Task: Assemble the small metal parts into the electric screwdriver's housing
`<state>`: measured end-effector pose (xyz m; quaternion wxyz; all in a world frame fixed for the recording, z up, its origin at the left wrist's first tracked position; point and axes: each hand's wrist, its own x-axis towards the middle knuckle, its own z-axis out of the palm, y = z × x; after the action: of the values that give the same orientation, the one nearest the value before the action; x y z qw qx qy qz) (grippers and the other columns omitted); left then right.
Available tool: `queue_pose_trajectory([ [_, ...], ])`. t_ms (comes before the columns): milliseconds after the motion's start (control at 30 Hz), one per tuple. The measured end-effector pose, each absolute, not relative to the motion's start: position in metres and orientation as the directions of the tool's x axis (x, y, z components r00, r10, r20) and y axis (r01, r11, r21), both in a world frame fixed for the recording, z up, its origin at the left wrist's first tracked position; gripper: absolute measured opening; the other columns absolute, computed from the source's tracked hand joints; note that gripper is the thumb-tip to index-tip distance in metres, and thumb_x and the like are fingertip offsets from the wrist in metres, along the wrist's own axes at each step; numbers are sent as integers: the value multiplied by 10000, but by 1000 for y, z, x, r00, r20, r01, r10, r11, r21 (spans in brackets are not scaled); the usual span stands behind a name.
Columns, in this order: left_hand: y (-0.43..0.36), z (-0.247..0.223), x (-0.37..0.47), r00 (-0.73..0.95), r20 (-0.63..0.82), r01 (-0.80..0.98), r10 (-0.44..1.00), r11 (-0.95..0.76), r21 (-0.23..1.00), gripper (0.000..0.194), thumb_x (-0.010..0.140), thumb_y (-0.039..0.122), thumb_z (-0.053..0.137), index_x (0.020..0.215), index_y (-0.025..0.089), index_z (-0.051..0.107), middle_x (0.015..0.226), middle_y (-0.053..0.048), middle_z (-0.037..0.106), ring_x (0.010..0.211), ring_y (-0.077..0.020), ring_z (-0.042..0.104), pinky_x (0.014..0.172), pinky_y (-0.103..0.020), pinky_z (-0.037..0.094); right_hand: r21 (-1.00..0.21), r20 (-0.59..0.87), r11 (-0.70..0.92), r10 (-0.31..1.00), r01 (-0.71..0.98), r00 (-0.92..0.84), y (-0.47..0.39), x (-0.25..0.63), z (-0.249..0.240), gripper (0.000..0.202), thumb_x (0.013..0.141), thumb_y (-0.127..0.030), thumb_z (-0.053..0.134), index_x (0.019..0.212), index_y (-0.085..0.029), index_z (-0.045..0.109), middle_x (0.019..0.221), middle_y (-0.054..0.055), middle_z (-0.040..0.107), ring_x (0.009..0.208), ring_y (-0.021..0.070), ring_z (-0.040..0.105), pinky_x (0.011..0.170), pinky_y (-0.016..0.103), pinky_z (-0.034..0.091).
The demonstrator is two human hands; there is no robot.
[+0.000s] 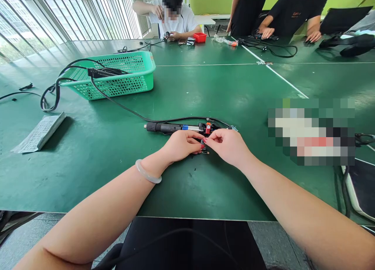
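Note:
My left hand (182, 147) and my right hand (230, 145) meet over the green table, fingertips pinched together around a small dark part with a metal end (205, 151). Most of that part is hidden by the fingers, so its kind does not show. Just beyond my fingers lies a long black corded device (166, 127) with a dark rounded handle at the left. Its middle shows blue and silver sections and a red piece (208, 127). My right hand covers some of its right end. A black cable (181, 118) runs behind it.
A green perforated basket (117, 86) holding black cables stands at back left. Folded paper (41, 135) lies at left, a blurred-out object (312, 133) at right. Across the table (187, 82) are several people, a small red box (199, 37) and more cables (281, 51).

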<state>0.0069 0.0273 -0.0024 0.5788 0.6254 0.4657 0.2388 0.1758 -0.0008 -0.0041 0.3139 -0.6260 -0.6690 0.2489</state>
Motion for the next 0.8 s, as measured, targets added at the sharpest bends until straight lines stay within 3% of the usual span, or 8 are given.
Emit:
queue_pose_trajectory([
  [233,26,2,7,449,-262,311,854,125,942,304,719,107,654,1023,98,679,686,-54,707,611,-117,635,674,-251,539,-703,110,103,993,703,-36,0,177,-6,241,779,-349,593,592,-199,607,514,-17,530,480,123,429,495,270,314],
  [533,26,2,8,445,-278,288,851,158,945,302,730,94,651,1031,84,676,670,-50,701,633,-120,648,681,-249,549,-523,269,193,962,831,-54,-6,172,-2,195,801,-262,593,617,-196,605,700,18,581,633,151,508,552,278,333],
  [700,27,1,7,451,-279,257,848,176,950,284,749,96,651,1030,91,685,677,-51,704,619,-105,641,679,-234,548,-566,291,148,956,811,29,-3,176,-1,207,800,-312,625,627,-201,598,628,-11,539,587,135,473,543,271,324],
  [800,29,2,7,442,-306,211,843,234,949,305,756,77,649,1061,74,671,698,-65,711,635,-108,652,687,-235,552,-581,243,179,969,794,-40,-2,185,1,188,811,-296,617,647,-205,636,645,-12,566,596,131,488,555,268,340],
])
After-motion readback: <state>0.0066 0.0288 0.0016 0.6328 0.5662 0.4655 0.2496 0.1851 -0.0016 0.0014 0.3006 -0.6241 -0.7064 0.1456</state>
